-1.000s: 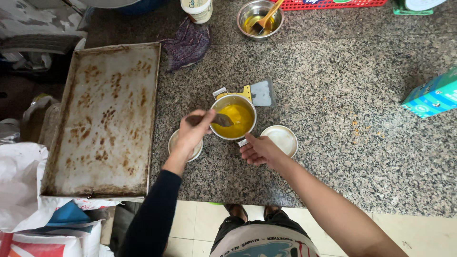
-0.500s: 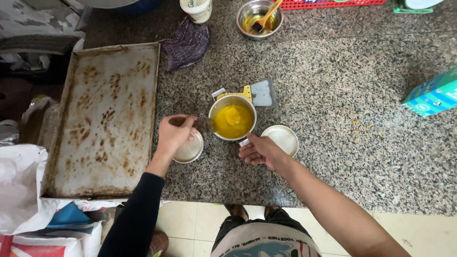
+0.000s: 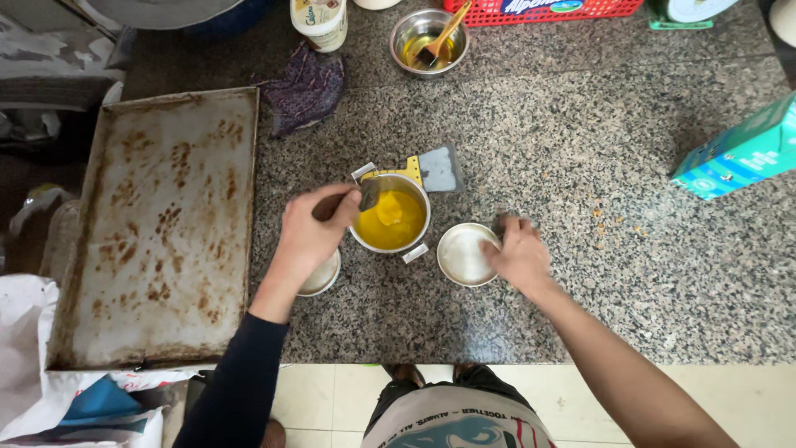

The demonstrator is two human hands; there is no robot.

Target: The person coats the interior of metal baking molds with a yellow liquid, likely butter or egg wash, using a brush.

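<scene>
1. reaching over the speckled granite desk (image 3: 580, 249), the left hand (image 3: 311, 236) is closed around the handle of a small brush (image 3: 367, 195), whose dark head sits at the rim of a metal cup (image 3: 391, 217) filled with yellow liquid.
2. the right hand (image 3: 518, 253) lies with fingers curled at the right edge of an empty round metal tin (image 3: 464, 253); whether it actually grips the tin cannot be told.
3. the cup stands in the middle of the desk, just beside the empty tin on its right, with a short handle poking toward the person.
4. another small round tin (image 3: 322, 275) lies partly hidden under the left hand, just left of the cup.
5. a scraper (image 3: 427, 170) with a yellow handle and a grey blade lies right behind the cup, touching or nearly touching its far rim.
6. a large rusty-stained baking tray (image 3: 157, 232) lies to the left, its near end reaching the desk edge.
7. at the far side stand a steel bowl (image 3: 427, 37) holding a little yellow liquid and a wooden-handled brush, a crumpled dark purple cloth (image 3: 307, 87), and a white tub (image 3: 319, 21).
8. a teal carton (image 3: 738, 153) lies tilted at the right edge, well apart from the hands, and part of a red basket (image 3: 547, 8) shows at the top.
9. white bags (image 3: 50, 390) sit below the tray, at the lower left.
</scene>
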